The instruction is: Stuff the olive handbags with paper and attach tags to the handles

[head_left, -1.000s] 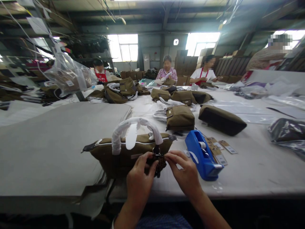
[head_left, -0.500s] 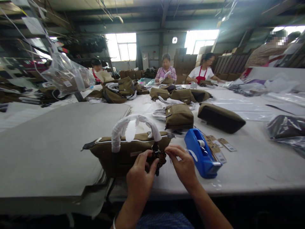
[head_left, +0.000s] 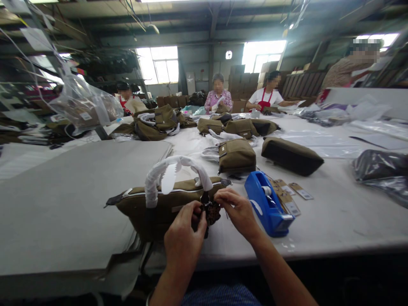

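Observation:
An olive bag with a white zip stands at the table's front edge, its handle wrapped in white material. A dark patterned charm hangs by the handle's right base. My left hand pinches the charm's left side, thumb and fingers together. At the charm's upper right, my right hand has its fingertips pressed together on something too small to make out. A blue tape dispenser sits just right of my right hand. Brown and white tags lie behind it.
Large pale sheets are stacked at the left. More olive bags lie beyond the bag, one with a dark base. Clear plastic lies at the right. Several people are around the far side of the table.
The view has shifted slightly, so the scene sits a little further left. My right hand's fingertips have moved slightly closer to the charm; my left hand keeps its pinch.

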Demonstrator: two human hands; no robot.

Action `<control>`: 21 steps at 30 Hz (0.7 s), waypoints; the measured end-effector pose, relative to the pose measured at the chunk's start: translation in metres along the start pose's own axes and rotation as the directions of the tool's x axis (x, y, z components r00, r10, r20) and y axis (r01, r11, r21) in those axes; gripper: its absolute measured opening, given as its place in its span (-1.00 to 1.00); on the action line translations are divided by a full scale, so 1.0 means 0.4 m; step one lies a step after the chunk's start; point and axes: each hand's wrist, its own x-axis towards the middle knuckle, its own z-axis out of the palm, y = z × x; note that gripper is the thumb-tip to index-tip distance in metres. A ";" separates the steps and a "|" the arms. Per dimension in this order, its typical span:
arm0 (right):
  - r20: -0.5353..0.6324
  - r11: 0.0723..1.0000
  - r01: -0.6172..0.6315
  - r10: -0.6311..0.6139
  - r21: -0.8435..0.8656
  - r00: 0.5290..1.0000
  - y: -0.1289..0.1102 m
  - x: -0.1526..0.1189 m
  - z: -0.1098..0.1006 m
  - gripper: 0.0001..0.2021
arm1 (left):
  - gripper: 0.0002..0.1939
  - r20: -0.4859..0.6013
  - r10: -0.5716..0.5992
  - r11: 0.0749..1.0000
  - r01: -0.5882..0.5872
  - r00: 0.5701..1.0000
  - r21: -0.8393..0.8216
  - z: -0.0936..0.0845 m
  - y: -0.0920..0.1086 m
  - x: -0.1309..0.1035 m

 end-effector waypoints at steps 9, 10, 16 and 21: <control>-0.032 0.999 -0.010 0.012 0.039 0.999 0.002 -0.001 0.009 -0.87 | -0.76 -0.129 0.231 0.971 -0.219 0.964 0.100 0.026 -0.009 0.001; -0.040 0.999 -0.012 0.014 0.051 0.999 0.001 -0.003 0.010 -0.88 | -0.77 -0.115 0.258 0.962 -0.245 0.959 0.117 0.025 -0.009 0.006; -0.139 0.999 0.009 -0.003 0.046 0.990 0.004 -0.030 0.016 -0.92 | -0.81 0.048 0.283 0.909 -0.284 0.958 0.304 0.000 0.031 0.038; -0.256 0.999 -0.017 0.027 0.040 0.966 0.010 -0.074 0.044 -0.90 | -0.94 0.128 0.290 0.862 -0.317 0.949 0.396 -0.020 0.059 0.057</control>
